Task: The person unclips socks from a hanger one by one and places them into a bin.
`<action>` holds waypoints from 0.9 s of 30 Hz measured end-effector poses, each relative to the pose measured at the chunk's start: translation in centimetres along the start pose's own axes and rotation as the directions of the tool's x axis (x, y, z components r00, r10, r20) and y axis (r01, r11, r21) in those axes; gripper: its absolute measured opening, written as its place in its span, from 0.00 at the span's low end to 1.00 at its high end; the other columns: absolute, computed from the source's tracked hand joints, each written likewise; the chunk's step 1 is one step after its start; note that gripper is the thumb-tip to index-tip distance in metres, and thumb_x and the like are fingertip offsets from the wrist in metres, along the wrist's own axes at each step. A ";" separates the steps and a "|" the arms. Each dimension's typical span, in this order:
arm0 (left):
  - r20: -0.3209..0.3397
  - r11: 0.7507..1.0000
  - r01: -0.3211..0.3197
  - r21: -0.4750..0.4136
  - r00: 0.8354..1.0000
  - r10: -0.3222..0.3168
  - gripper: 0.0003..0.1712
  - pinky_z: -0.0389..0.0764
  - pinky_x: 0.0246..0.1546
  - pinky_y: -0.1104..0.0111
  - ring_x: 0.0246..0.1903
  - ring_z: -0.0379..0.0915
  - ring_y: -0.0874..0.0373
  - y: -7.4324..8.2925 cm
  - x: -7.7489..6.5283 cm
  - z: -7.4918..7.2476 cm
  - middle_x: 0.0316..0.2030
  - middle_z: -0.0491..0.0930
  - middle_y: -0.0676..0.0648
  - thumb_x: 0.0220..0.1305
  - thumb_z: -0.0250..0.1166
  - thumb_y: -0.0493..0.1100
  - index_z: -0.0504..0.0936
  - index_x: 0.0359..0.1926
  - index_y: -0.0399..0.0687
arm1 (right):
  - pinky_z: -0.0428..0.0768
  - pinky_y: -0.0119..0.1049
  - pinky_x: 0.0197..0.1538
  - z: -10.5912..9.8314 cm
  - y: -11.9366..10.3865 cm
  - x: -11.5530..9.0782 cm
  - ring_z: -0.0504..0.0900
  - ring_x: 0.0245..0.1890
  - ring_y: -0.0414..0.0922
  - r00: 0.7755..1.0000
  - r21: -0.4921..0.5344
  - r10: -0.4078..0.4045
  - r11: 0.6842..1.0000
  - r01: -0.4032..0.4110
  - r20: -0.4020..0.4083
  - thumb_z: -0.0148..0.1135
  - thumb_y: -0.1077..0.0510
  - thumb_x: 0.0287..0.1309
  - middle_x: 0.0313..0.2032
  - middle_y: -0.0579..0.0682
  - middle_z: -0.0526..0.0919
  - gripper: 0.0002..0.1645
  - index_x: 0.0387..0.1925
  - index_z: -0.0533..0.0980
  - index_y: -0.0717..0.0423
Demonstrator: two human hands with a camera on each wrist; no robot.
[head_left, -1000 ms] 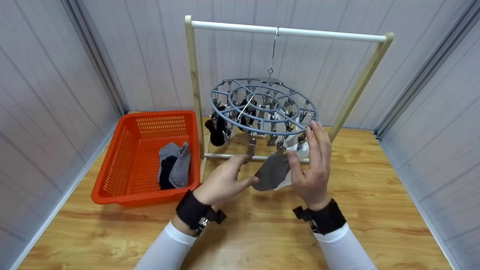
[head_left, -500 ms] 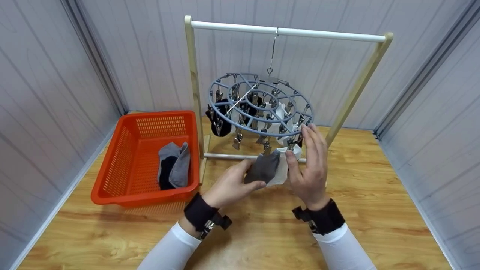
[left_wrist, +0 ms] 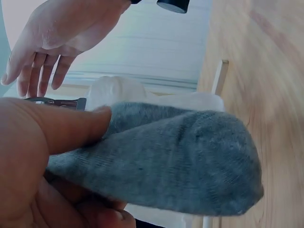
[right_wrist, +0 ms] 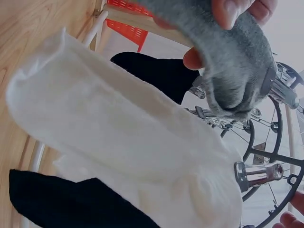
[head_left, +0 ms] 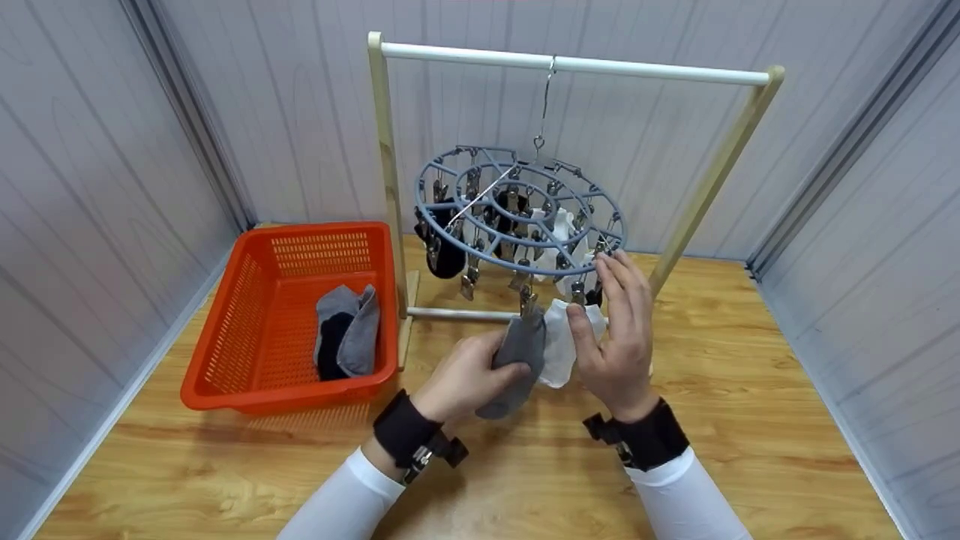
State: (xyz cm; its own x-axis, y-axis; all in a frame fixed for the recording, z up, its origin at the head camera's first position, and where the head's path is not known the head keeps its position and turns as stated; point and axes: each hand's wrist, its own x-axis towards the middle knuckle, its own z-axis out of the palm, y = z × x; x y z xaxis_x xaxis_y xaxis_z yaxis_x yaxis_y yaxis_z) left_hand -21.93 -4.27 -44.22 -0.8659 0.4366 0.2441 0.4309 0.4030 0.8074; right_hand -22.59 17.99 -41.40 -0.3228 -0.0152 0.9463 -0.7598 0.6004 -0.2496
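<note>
In the head view my left hand (head_left: 469,379) pinches a grey sock (head_left: 529,337) between thumb and fingers. The sock's cuff hangs from a metal clip (head_left: 528,298) on a round blue-grey clip hanger (head_left: 491,259). From the left wrist, the sock's rounded toe (left_wrist: 218,161) sticks out past my thumb. My right hand (head_left: 624,345) is at the hanger's right rim, fingers extended. Beside its thumb hangs a white sock (head_left: 559,349), which the right wrist view shows held by another clip (right_wrist: 259,174). A black sock (right_wrist: 156,73) hangs behind it.
An orange basket (head_left: 214,330) on the left holds grey and black socks (head_left: 360,341). The hanger hooks over the white bar (head_left: 660,69) of a wooden-legged stand (head_left: 705,195). Several black and white socks hang at its back. Panel walls enclose the sides.
The hanger has turned, carrying the grey sock's clip leftward and bringing the white sock into fuller view. My left hand has moved right and now grips the sock; the right hand has barely shifted.
</note>
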 end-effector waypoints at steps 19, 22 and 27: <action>0.066 0.992 -0.055 -0.115 0.996 0.063 0.06 0.89 0.44 0.60 0.39 0.87 0.60 0.6 -0.2 0.3 0.40 0.92 0.49 0.76 0.74 0.41 0.91 0.47 0.43 | 0.77 0.37 0.60 0.3 -0.4 -0.4 0.81 0.47 0.58 0.997 0.098 -0.022 0.995 0.029 -0.073 0.64 0.49 0.79 0.46 0.64 0.83 0.25 0.54 0.82 0.71; 0.082 0.990 -0.056 -0.130 0.994 0.067 0.07 0.89 0.45 0.58 0.40 0.87 0.59 0.7 -0.3 0.4 0.41 0.92 0.48 0.77 0.73 0.41 0.90 0.47 0.41 | 0.80 0.39 0.61 0.4 -0.5 -0.6 0.84 0.49 0.57 1.000 0.157 0.005 0.988 -0.006 0.007 0.63 0.51 0.80 0.49 0.63 0.86 0.24 0.57 0.82 0.70; 0.101 0.988 -0.041 -0.152 0.993 0.056 0.09 0.90 0.47 0.57 0.41 0.88 0.58 1.0 -0.4 0.5 0.42 0.92 0.47 0.78 0.72 0.41 0.90 0.50 0.40 | 0.80 0.40 0.66 0.4 -0.8 -1.2 0.85 0.56 0.55 0.972 0.216 0.128 0.961 -0.170 0.196 0.63 0.59 0.81 0.55 0.60 0.87 0.18 0.64 0.81 0.66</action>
State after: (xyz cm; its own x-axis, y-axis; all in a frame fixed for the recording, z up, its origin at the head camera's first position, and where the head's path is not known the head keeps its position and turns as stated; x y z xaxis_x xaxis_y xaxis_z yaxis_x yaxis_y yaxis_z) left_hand -21.06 -3.64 -43.82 -0.8102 0.5375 0.2340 0.4221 0.2578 0.8691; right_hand -21.79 17.18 -42.41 -0.5212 -0.0946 0.8481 -0.7979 0.4067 -0.4450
